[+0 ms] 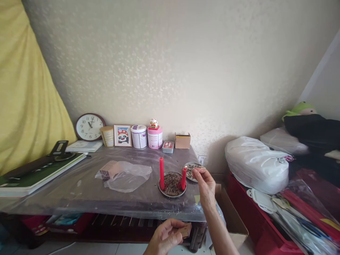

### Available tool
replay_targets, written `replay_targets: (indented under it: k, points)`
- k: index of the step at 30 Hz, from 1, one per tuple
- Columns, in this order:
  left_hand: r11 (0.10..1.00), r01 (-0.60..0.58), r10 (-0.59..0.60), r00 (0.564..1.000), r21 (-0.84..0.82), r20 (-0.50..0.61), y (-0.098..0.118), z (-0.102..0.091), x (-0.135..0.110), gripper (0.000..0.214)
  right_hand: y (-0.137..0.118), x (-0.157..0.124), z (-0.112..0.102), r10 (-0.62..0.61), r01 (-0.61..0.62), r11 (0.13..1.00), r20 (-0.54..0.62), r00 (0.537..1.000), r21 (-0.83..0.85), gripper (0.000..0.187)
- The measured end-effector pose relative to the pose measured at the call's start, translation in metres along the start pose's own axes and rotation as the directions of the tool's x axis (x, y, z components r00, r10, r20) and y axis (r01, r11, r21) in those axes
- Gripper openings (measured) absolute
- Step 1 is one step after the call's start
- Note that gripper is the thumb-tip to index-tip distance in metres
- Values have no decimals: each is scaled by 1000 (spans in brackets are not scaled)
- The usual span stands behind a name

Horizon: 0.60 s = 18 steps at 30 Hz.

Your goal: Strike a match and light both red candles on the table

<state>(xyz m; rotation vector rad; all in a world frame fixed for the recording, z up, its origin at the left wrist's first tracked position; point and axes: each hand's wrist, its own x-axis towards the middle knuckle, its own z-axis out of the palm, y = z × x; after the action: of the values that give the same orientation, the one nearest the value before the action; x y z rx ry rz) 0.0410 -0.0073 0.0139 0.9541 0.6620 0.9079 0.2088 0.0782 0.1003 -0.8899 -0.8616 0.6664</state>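
Low in the view, my left hand [165, 236] grips a small tan matchbox [186, 230] between thumb and fingers. My right hand [206, 185] is pinched on a thin match [202, 167], close to the top of the shorter red candle [183, 179]. A small bright spot like a flame shows at that candle's wick. On the same round metal plate [172, 194] stands a taller red candle [161, 173], upright at the left rim. Partly behind my right hand lies a second speckled plate [190, 165].
A clear plastic bag [130, 178] with a cardboard box [110, 169] lies left on the plastic-covered table [87, 173]. Along the wall stand a clock [90, 126], tubs [139, 136], a picture frame [123, 136] and an open carton [182, 141]. Bags [256, 164] are at right.
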Motion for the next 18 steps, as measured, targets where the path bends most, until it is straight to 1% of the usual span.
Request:
replay_targets:
  k: [5,11,18]
  points:
    - [1000,6,-5,1000,-27,22,1,1,-1,49,3,0,0,-12,12,1000,10,1000,-18,26]
    - [999,2,0,1000,-53,28,0,2,-1,45,5,0,1,-14,14,1000,5,1000,-19,26]
    - [999,-3,5,999,-41,52,-3,0,0,45,4,1,3,-11,11,1000,-1,1000,-20,27]
